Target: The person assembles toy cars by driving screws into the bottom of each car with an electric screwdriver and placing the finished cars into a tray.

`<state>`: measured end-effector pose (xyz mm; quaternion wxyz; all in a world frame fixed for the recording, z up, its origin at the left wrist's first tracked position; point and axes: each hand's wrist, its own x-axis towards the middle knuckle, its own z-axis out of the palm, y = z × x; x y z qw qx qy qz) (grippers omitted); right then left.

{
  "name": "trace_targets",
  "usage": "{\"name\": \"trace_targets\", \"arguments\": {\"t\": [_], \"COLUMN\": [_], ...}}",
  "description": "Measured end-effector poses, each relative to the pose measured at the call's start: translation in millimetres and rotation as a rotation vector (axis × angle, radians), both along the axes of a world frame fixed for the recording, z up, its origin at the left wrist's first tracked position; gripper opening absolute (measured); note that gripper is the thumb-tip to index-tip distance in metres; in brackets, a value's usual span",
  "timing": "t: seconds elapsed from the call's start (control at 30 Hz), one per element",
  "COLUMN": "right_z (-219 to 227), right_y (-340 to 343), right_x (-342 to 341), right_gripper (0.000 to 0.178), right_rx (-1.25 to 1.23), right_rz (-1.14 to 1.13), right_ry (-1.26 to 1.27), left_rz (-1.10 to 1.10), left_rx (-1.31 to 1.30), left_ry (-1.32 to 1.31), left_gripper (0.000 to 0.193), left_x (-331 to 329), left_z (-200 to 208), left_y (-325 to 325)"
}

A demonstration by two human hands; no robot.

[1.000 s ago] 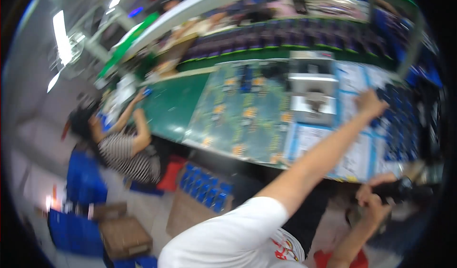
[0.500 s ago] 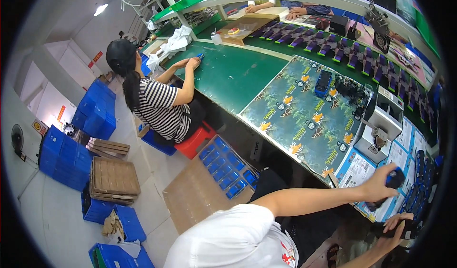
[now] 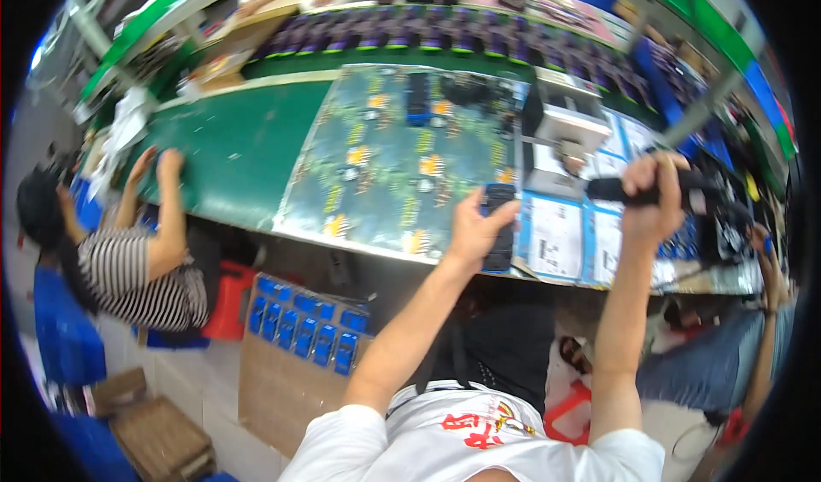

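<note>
My left hand [image 3: 473,227] grips a long black device [image 3: 499,225] upright at the front edge of the green workbench [image 3: 239,148]. My right hand [image 3: 652,198] is closed around the black handle of a powered tool [image 3: 684,193], held sideways above the blue-framed sheets [image 3: 560,236]. Just left of the device lies a large printed mat [image 3: 393,153] with small black parts on it.
A grey box-shaped machine [image 3: 571,123] stands behind my hands. Rows of dark devices [image 3: 410,35] fill the far side of the bench. A person in a striped shirt [image 3: 137,277] works at the left; another person's arm [image 3: 761,311] is at the right. A carton of blue parts [image 3: 304,328] sits on the floor.
The view has swung back onto the bench. My left hand came back from far right and now holds the black device near the mat. My right hand has risen with the tool.
</note>
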<state>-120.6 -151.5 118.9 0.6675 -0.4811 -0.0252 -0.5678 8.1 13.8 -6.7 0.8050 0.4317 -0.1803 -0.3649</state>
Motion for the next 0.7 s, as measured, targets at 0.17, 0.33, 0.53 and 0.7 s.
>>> {"name": "trace_targets", "arguments": {"t": [0.17, 0.33, 0.53, 0.7], "right_z": [22, 9, 16, 22], "right_y": [-6, -10, -10, -21], "right_x": [28, 36, 43, 47], "right_gripper": [0.01, 0.012, 0.014, 0.015], "right_rx": [-0.149, -0.207, -0.258, -0.243], "right_rz": [-0.239, -0.318, -0.304, -0.27], "right_ry": [0.023, 0.139, 0.344, 0.428], "left_rz": [-0.029, -0.033, -0.05, -0.06], "left_rx": [0.036, 0.055, 0.082, 0.098], "left_ry": [-0.076, -0.076, -0.097, -0.106], "left_gripper": [0.021, 0.021, 0.022, 0.023], "left_x": [-11, -15, -13, -13], "left_z": [-1, 2, 6, 4], "left_y": [-11, -10, -8, -8]}}
